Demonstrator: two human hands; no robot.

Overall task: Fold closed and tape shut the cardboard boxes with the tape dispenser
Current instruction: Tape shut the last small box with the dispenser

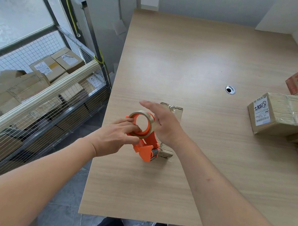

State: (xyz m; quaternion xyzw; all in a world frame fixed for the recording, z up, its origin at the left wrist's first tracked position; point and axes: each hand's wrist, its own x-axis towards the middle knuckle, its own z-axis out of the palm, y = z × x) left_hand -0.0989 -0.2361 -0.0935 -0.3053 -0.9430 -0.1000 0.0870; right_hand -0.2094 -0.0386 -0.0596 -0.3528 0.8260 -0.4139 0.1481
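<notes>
Your left hand (116, 137) holds the orange tape dispenser (144, 144) near the front middle of the table (208, 63), fingers curled over the tape roll (141, 123) with the fingertips reaching into its hollow core. The dispenser is glossy moulded plastic, and its nose with a small metal roller sits against the near end of the small cardboard box (169, 131). The roll is clear brownish tape, round and shiny at the rim.

Your right hand (160, 120) lies flat over that box, fingers straight and pressed together, pointing left past the roll; the thumb rests beside the roll. The box is mostly hidden under the hand. What shows is dull brown corrugated board, with a strip of shiny tape across the far end.

The table is pale wood-grain laminate, smooth, with a round metal cable grommet (230, 89) set in it. At its right edge sits a cluster of taped cardboard boxes (286, 113); one carries a white printed label, and another behind has red print. To your left stands a wire-mesh metal cage cart (39, 86) filled with more cartons, its rail padded with ribbed beige foam. The floor is grey tile, the walls white.
</notes>
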